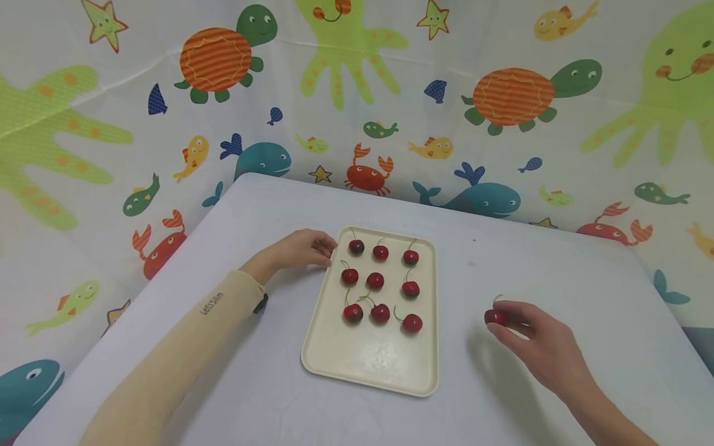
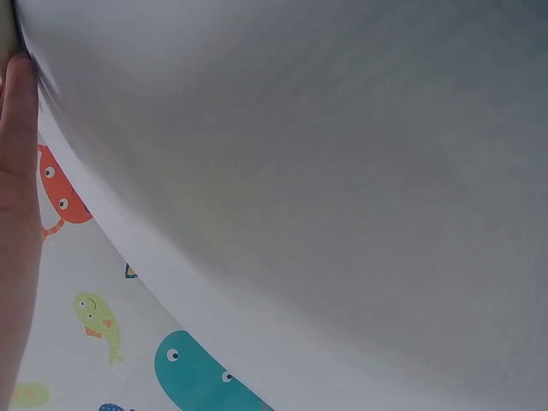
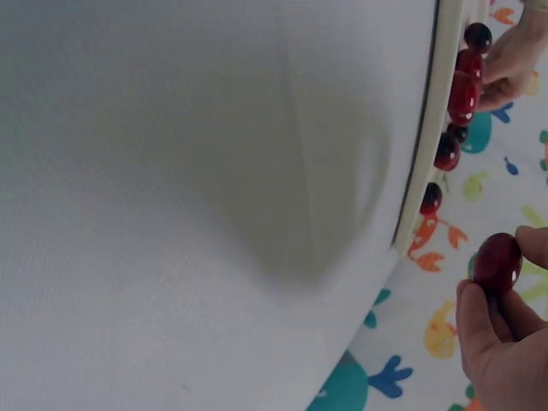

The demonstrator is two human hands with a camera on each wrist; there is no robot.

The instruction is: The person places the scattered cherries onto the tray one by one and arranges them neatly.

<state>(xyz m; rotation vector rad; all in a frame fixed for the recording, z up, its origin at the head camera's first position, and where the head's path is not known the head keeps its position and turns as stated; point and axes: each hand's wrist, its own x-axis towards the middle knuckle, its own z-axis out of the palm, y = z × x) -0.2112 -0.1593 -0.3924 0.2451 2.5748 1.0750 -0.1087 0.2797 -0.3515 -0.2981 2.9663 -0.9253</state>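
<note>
In the head view a cream rectangular tray (image 1: 362, 365) carries several dark red cherries (image 1: 375, 281) in rows of three, most with green stems showing. My left hand (image 1: 304, 248), in a beige sleeve, holds the tray's left rim near its far corner with bent fingers. At the left wrist view's edge a finger (image 2: 19, 128) reaches up to the rim. To the right of the tray, my right hand (image 1: 543, 344) pinches a single cherry (image 1: 495, 317) between thumb and fingertips, stem upward, above the table. The right wrist view shows this held cherry (image 3: 497, 264) close up.
A white cloth covers the table (image 1: 251, 384). Behind it and along the left side hangs a white curtain (image 1: 346, 167) printed with sea animals. The tray's near part is bare, in front of the closest row of cherries.
</note>
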